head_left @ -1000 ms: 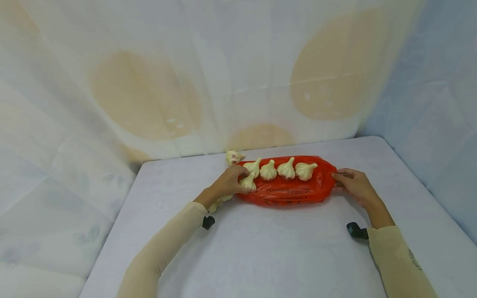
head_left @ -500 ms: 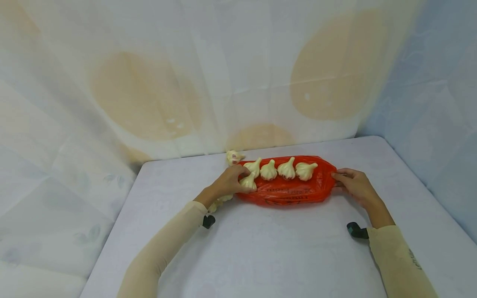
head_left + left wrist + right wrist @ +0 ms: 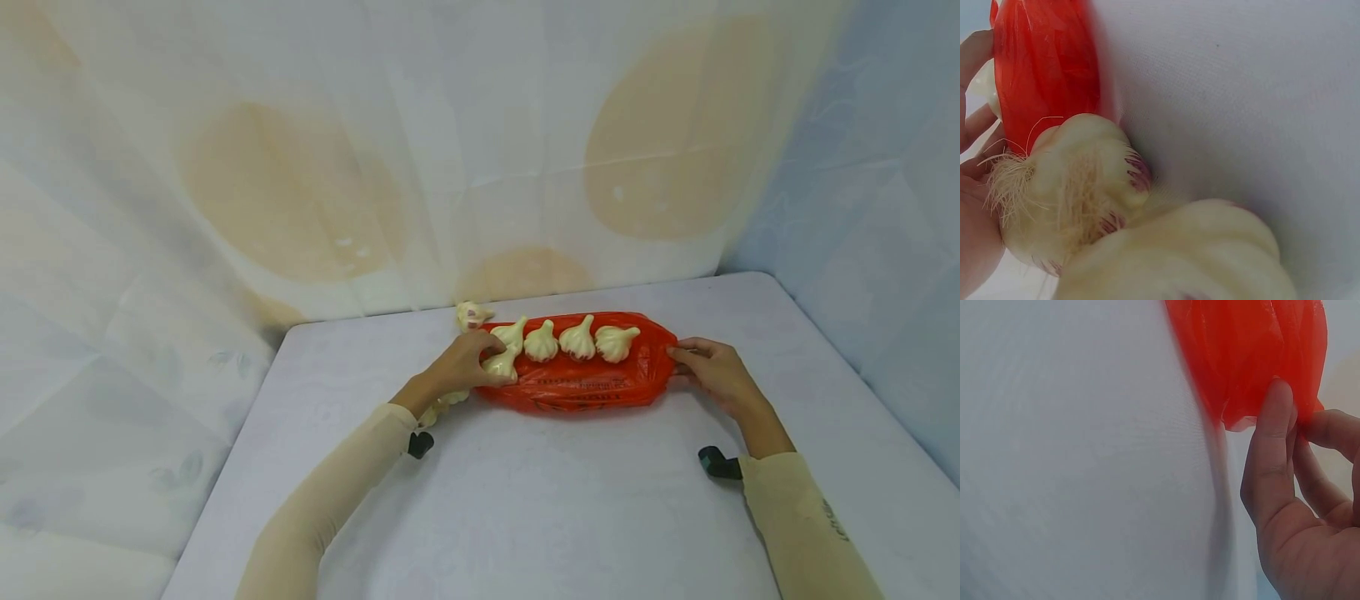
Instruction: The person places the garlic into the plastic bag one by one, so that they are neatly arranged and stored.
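A red plastic bag (image 3: 577,387) with dark print lies flattened near the table's far edge. Along its back half sit several garlic bulbs (image 3: 577,340) in a row, stems pointing mostly away. At the bag's left end, my left hand (image 3: 467,363) holds another garlic bulb (image 3: 500,367) between thumb and fingers, right in front of the row's leftmost bulb. My right hand (image 3: 712,371) pinches the bag's right end; in the right wrist view, its fingertips (image 3: 1279,400) press against the red plastic (image 3: 1247,356). The palm side of my left hand is hidden in the head view.
One loose garlic bulb (image 3: 471,315) lies behind the bag's left corner. More garlic (image 3: 442,406) shows beneath my left wrist; in the left wrist view, a rooted bulb (image 3: 1085,169) and a nearer one (image 3: 1191,256) sit beside the bag. Fabric walls (image 3: 450,167) stand around the white table (image 3: 570,508).
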Available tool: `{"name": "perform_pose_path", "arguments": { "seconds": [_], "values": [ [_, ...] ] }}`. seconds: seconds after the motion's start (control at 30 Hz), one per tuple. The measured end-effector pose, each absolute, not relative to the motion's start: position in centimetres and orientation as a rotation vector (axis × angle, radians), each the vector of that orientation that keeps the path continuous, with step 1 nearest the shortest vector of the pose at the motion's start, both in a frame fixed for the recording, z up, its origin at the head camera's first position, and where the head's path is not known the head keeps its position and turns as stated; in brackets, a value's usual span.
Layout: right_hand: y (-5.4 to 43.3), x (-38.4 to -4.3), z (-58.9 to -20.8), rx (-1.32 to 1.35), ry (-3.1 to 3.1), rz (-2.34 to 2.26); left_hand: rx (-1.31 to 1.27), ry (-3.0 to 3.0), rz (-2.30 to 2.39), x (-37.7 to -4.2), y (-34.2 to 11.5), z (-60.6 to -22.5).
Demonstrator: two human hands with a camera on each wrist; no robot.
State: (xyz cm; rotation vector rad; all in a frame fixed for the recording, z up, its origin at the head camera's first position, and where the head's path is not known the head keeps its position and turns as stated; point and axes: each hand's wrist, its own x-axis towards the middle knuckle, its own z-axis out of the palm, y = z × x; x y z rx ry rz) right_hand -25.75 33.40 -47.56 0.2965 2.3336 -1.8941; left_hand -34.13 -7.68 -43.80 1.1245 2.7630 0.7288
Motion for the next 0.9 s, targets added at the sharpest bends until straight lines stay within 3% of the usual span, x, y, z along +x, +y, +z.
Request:
{"name": "perform_pose_path", "arguments": {
  "seconds": [0.9],
  "values": [
    [33.27, -25.79, -47.30, 0.307, 2.321, -1.897, 1.118, 2.745, 0.725, -33.88, -7.64, -43.33]
  ]
}}
